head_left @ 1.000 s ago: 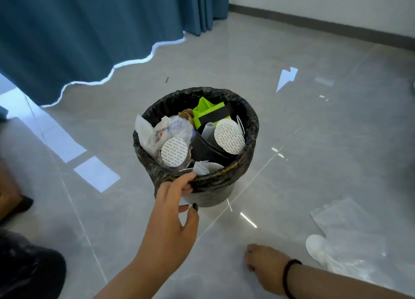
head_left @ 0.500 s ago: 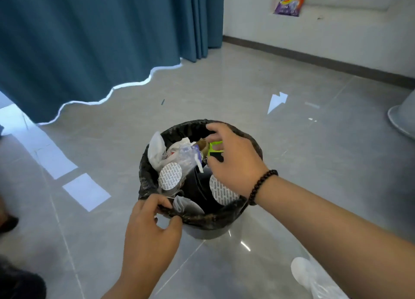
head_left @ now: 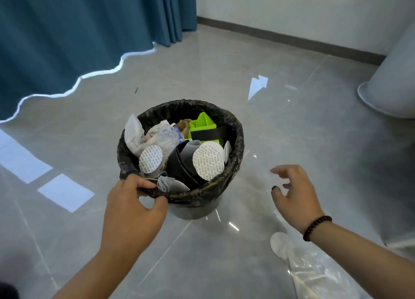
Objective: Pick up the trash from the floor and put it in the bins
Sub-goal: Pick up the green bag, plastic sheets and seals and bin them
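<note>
A round bin lined with a crinkled black plastic bag [head_left: 233,163] stands on the glossy grey tiled floor [head_left: 224,74]. Its near rim is gripped by the left hand [head_left: 132,206], the fingers [head_left: 143,183] curled over the bag's edge and the thumb pressed against the outside. The right hand [head_left: 296,193] is held above the floor just right of the bin, its fingers spread and loosely bent, with nothing held; a dark beaded bracelet [head_left: 316,228] is worn on its wrist. The bin is filled with trash: two white printed round seals [head_left: 208,160], a bright green folded carton with a black band [head_left: 204,128] and crumpled clear plastic wrap [head_left: 161,134]. A clear plastic bag with a white round disc [head_left: 314,274] lies on the floor near the right forearm. A blue curtain [head_left: 67,29] hangs at the far left.
</note>
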Demonstrator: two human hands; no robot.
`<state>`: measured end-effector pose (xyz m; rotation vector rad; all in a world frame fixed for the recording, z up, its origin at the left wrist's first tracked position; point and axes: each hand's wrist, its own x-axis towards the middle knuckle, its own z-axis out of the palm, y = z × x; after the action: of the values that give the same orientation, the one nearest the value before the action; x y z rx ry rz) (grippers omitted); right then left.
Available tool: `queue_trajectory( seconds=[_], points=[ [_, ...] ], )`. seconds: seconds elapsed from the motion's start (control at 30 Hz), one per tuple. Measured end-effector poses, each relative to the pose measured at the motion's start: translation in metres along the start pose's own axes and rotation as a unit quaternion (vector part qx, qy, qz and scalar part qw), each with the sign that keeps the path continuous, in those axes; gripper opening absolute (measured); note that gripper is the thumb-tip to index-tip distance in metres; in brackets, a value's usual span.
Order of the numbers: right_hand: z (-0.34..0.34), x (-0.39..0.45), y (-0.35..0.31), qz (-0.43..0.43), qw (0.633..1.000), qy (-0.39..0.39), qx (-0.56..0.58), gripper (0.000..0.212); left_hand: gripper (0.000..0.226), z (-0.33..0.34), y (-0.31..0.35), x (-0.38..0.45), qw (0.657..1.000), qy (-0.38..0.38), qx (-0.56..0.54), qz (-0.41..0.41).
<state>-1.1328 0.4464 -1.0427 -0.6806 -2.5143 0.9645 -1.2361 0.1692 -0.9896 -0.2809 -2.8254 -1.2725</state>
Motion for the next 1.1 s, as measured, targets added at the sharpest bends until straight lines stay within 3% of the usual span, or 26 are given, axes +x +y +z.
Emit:
queue_trajectory(
  seconds=[0.1, 0.17, 0.23, 0.3, 0.6, 0.73, 0.77, 0.83, 0.9, 1.0, 1.1],
  points=[
    [0.011, -0.019, 0.053, 0.078, 0.973, -0.180, -0.123, 0.034, 0.026, 0.014, 0.008, -0.003, 1.000, -0.014, -0.004, 0.017],
    [0.012, -0.030, 0.077, 0.065, 0.920, -0.296, -0.248, 0.046, 0.028, 0.023, 0.016, -0.004, 0.999, -0.026, -0.013, 0.023],
    [0.013, -0.044, 0.093, 0.032, 0.870, -0.360, -0.335, 0.058, 0.030, 0.033, 0.022, -0.006, 0.998, -0.044, -0.018, 0.034],
    [0.019, -0.054, 0.101, 0.008, 0.855, -0.372, -0.361, 0.064, 0.032, 0.039, 0.024, -0.008, 0.997, -0.056, -0.020, 0.048],
    [0.027, -0.065, 0.114, -0.012, 0.876, -0.330, -0.350, 0.051, 0.040, 0.054, 0.034, -0.021, 0.990, -0.090, -0.020, 0.106],
    [0.011, -0.059, 0.110, -0.002, 0.888, -0.336, -0.314, 0.021, 0.043, 0.055, 0.034, -0.018, 0.989, -0.091, -0.021, 0.113],
    [0.004, -0.057, 0.109, 0.017, 0.902, -0.332, -0.276, 0.016, 0.043, 0.056, 0.035, -0.018, 0.989, -0.090, -0.024, 0.112],
    [-0.012, -0.048, 0.105, 0.081, 0.938, -0.292, -0.169, 0.026, 0.044, 0.056, 0.036, -0.018, 0.989, -0.089, -0.028, 0.115],
    [-0.034, -0.036, 0.092, 0.141, 0.970, -0.191, -0.043, 0.024, 0.045, 0.057, 0.035, -0.018, 0.988, -0.090, -0.029, 0.120],
    [-0.073, -0.013, 0.054, 0.181, 0.974, -0.023, 0.133, 0.019, 0.044, 0.055, 0.034, -0.017, 0.988, -0.094, -0.025, 0.121],
    [-0.111, 0.012, -0.004, 0.109, 0.958, 0.096, 0.249, 0.020, 0.044, 0.056, 0.033, -0.016, 0.988, -0.096, -0.036, 0.115]
  ],
)
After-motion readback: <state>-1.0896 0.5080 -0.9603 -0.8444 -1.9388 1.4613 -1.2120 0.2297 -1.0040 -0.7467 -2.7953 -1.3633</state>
